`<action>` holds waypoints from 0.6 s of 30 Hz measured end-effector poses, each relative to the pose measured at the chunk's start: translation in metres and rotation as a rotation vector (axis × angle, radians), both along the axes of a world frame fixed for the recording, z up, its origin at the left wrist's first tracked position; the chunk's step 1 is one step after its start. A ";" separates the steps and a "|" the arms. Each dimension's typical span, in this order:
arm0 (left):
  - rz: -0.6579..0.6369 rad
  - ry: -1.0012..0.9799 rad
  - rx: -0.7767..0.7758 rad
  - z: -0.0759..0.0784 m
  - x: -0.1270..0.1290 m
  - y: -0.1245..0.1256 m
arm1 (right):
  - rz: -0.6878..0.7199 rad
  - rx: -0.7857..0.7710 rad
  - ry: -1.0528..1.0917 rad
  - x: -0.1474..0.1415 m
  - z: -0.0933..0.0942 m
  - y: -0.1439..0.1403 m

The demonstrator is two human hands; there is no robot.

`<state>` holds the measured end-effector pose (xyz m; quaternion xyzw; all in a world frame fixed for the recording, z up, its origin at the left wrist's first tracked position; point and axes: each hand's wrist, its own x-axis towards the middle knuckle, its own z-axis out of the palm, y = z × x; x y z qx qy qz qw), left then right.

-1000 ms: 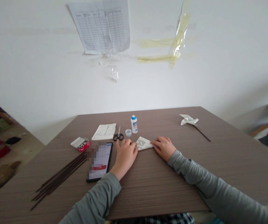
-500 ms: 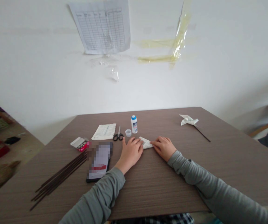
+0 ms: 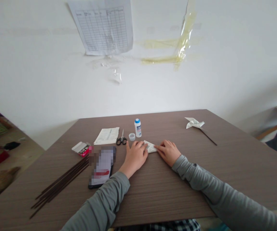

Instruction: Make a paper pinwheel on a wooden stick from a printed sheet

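Note:
A small printed paper (image 3: 151, 147), folded into a triangle, lies on the table between my hands. With bent fingers pressed on its left end, my left hand (image 3: 136, 156) holds the paper down and hides part of it. At the right corner, the fingers of my right hand (image 3: 169, 152) are closed on the paper's edge. Just beyond my left hand stand a white glue bottle (image 3: 138, 129) with a blue cap and a small clear plastic cup (image 3: 132, 137). Black-handled scissors (image 3: 121, 139) lie to the left of the cup.
A phone (image 3: 102, 166) lies left of my left forearm, beside several thin dark sticks (image 3: 61, 183). Farther back are an open small box (image 3: 81, 149) and a stack of printed paper (image 3: 106, 136). A paper pinwheel (image 3: 194, 123) on a stick rests at the table's (image 3: 225, 170) right.

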<state>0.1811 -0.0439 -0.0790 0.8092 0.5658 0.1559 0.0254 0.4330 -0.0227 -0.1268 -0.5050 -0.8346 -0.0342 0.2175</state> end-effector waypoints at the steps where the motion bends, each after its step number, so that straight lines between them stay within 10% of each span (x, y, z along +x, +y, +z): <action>1: 0.003 0.003 -0.006 0.001 0.000 0.000 | -0.003 -0.003 -0.003 0.000 0.000 0.000; 18: 0.047 -0.043 -0.085 -0.001 0.000 -0.004 | 0.011 0.004 0.016 0.005 -0.006 0.002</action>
